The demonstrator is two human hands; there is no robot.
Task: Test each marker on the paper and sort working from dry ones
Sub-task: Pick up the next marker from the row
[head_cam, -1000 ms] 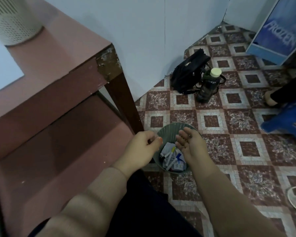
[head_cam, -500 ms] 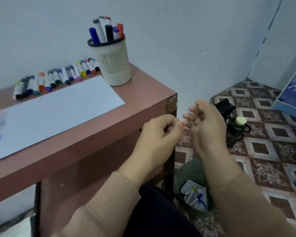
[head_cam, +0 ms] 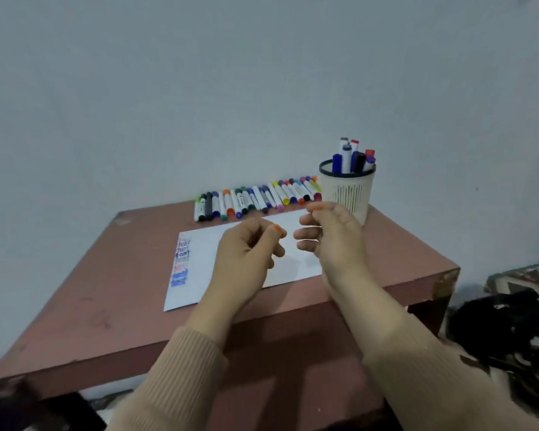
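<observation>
Left hand [head_cam: 246, 250]: held over the paper [head_cam: 199, 275]; fingers curled in, nothing gripped
Right hand [head_cam: 330, 234]: fingers relaxed, apart; nothing held
Markers [head_cam: 255, 197]: laid in a row behind the paper; others stood in the cup [head_cam: 347, 191]

Ribbed tan knit sleeves [head_cam: 181, 371], and an orange-painted nail [head_cam: 276, 228] on the left hand [head_cam: 246, 253]

The desk [head_cam: 106, 290] is dull reddish pink, mottled darker at its near right corner. The paper [head_cam: 199, 275] is white, with blue, pink-red, grey and dark scribbles down its left edge. Along the desk's far edge, the row of markers [head_cam: 255, 197] has white barrels and green, black, blue, orange, purple, yellow and red caps. The cup [head_cam: 347, 191] is cream with dark vertical slits and a black rim. The sleeves [head_cam: 181, 377] are ribbed tan.
</observation>
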